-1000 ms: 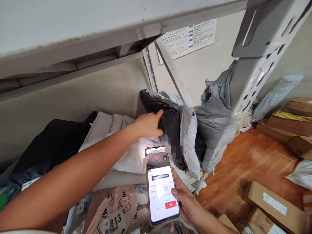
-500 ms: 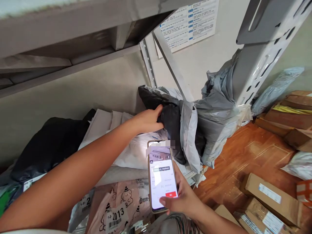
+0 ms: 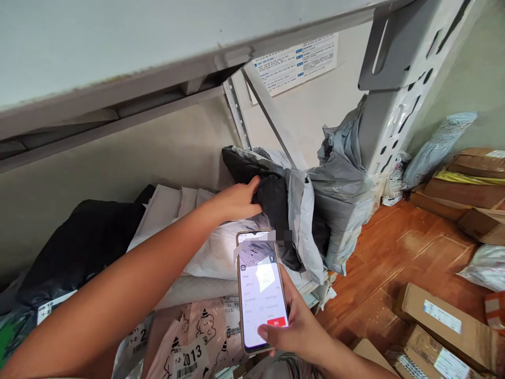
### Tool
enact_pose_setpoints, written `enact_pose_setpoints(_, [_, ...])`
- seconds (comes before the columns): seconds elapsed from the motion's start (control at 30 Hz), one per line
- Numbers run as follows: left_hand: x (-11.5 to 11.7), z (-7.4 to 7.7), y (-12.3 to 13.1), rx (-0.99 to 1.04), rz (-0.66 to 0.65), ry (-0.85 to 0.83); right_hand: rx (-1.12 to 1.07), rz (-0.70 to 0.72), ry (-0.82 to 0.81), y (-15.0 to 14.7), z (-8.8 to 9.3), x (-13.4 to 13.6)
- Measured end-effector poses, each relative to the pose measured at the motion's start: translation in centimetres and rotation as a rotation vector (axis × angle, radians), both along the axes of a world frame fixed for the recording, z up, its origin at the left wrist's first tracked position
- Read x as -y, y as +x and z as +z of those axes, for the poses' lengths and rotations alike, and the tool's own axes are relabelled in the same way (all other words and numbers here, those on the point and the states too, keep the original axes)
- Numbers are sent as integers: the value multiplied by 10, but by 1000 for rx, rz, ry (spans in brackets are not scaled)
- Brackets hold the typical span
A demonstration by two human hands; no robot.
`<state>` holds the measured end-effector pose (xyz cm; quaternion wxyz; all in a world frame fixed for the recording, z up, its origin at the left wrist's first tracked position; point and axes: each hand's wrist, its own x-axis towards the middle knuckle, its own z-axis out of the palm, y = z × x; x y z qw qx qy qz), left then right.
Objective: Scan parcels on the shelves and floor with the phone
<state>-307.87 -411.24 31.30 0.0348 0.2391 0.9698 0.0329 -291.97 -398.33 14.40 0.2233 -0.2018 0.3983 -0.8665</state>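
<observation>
In my right hand (image 3: 294,321) is a smartphone (image 3: 260,295), its screen lit with a camera strip on top and a red button near the bottom. My thumb rests by that button. My left hand (image 3: 241,199) is closed on the edge of a black plastic parcel bag (image 3: 276,202), with the fingertips hidden behind it. Grey parcel bags (image 3: 303,216) lean beside the black one, to its right. White parcels (image 3: 215,247) lie under my left forearm. A bright light patch falls on them next to the phone.
A pink printed parcel (image 3: 197,337) labelled 2013 and a black bag (image 3: 82,247) lie on the shelf. Above runs a shelf board (image 3: 158,47); a slotted post (image 3: 398,116) stands to the right. Cardboard boxes (image 3: 442,326) sit on the wooden floor (image 3: 379,263).
The view has shifted, showing more of the upper shelf board. A dark pop-up message on the phone screen has gone. Both hands keep their holds.
</observation>
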Motion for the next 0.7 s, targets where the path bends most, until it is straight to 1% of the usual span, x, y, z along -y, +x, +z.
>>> enact_pose_setpoints(0.37, [2,-1,-3,-4,-3,7,7,-7,6,-2,-2,3])
enact_pose_setpoints(0.7, [2,-3,-2,0,-1,12,8,16,-60,0,-5,1])
